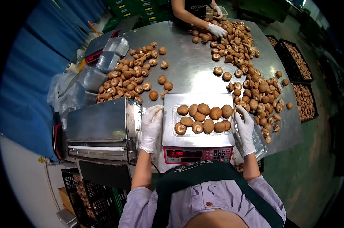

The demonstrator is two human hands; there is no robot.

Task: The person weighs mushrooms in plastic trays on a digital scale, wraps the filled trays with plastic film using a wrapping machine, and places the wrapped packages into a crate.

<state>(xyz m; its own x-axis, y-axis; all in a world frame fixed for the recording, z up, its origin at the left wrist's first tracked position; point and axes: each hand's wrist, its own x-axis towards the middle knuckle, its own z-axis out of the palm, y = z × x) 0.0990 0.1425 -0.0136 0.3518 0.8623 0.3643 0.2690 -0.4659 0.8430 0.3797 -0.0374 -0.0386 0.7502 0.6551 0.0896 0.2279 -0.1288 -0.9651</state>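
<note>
A clear plastic tray holding several brown mushrooms, most of them caps up, lies on the metal plate of a scale. Red digits glow on the scale's display. Beside the plate's left edge is my left hand, white-gloved, with its fingers curled together. My right hand, also gloved, is at the plate's right edge with bent fingers close to the edge and the nearby mushrooms. What either hand's fingers hold, if anything, is hidden. Neither hand touches the mushrooms in the tray.
Loose mushrooms form a left pile and a long right pile on the metal table. A co-worker's gloved hand reaches into mushrooms opposite. Stacked clear trays and a metal machine stand left; black crates stand right.
</note>
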